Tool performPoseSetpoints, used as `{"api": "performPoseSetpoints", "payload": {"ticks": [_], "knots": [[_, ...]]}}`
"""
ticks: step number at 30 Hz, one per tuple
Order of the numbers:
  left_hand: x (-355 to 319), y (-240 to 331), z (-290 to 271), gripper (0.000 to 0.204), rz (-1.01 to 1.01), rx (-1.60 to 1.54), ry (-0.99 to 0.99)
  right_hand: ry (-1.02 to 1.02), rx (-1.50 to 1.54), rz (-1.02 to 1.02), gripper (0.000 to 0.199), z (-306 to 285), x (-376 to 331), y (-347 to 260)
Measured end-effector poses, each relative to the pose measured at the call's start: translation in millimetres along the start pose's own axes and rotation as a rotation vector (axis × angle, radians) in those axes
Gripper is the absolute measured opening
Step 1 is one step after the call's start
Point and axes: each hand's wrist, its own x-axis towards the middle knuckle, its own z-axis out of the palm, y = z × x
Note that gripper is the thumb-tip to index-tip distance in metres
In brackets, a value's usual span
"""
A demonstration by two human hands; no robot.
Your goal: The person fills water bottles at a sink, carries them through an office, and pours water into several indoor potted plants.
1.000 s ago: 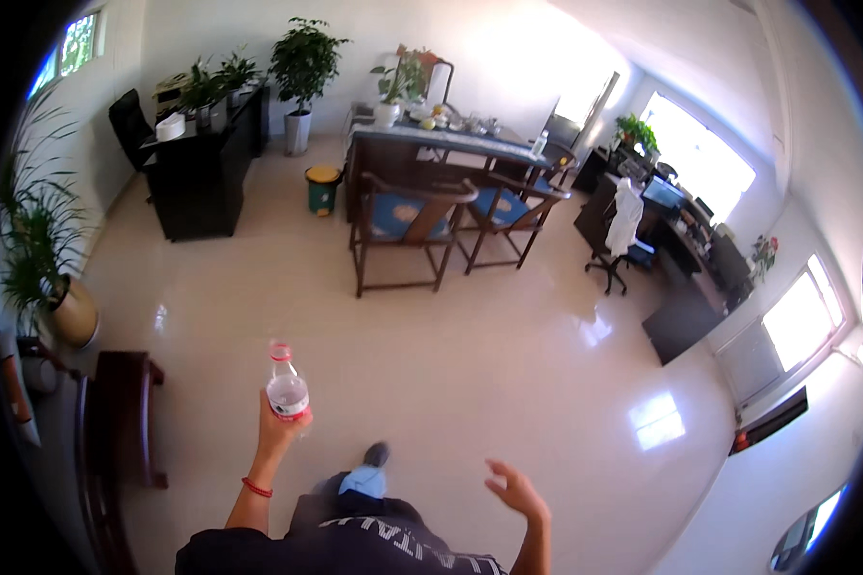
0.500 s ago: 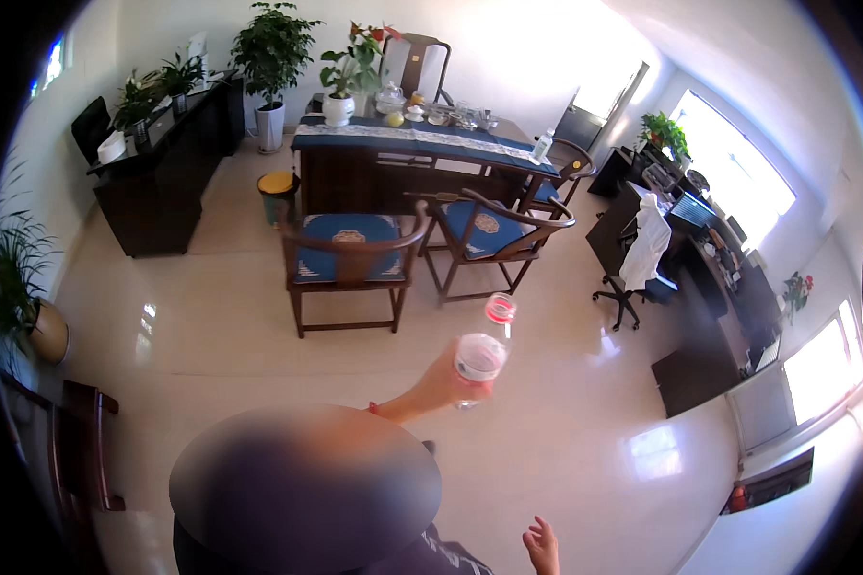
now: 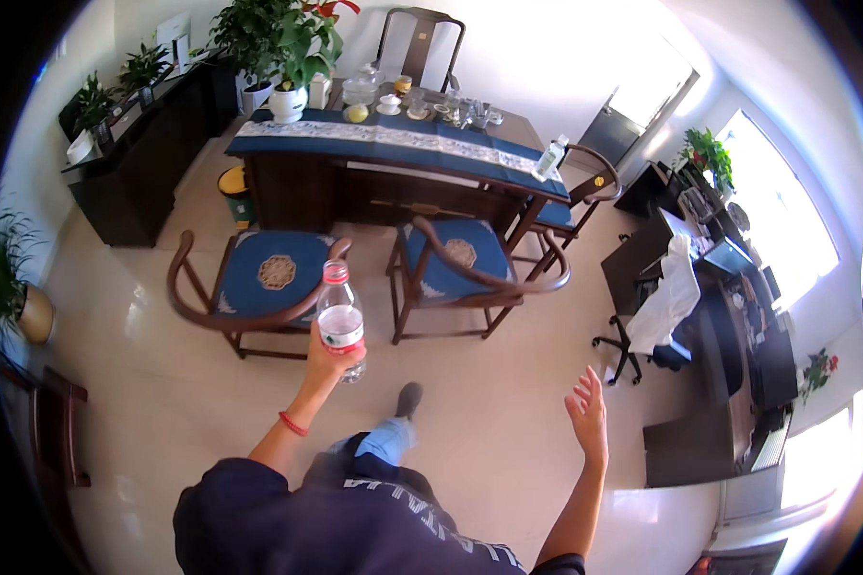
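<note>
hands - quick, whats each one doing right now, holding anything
Left hand: closed around a clear plastic water bottle with a red cap, held upright.
Right hand: open, fingers spread, holding nothing.

Sunlit office, wooden chairs, desk

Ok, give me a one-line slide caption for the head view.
Left hand carries a water bottle toward two blue-cushioned chairs; right hand open.
</note>
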Motion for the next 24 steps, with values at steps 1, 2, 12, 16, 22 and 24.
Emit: {"api": "performPoseSetpoints", "payload": {"ticks": [1,2,12,16,22,24], "knots": [[17.7,-7.4,19.2,0.057,-0.011,-0.016,0.025,0.019,0.015,-0.012,0.062,-3.3,39.0,11.9],[39.0,-17.2,39.1,0.057,-0.022,-0.031,0.047,0.018,0.047,0.016,0.061,-4.1,76.3,29.3],[217.7,-78.9,260.4,0.065,-0.085,-0.029,-0.116,-0.035,0.081,-0.089,0.057,-9.8,438.9,91.1],[254.6,-113.9,331.8,0.068,-0.119,-0.060,-0.092,-0.105,0.071,-0.102,0.064,7.7,588.1,140.9],[288.4,-170.6,406.3,0.052,-0.140,-0.021,0.237,-0.067,0.063,-0.025,0.062,118.9,831.7,241.3],[302.0,-184.8,443.6,0.053,-0.175,-0.005,0.377,0.104,0.101,-0.099,0.074,145.4,904.2,282.0]]}}
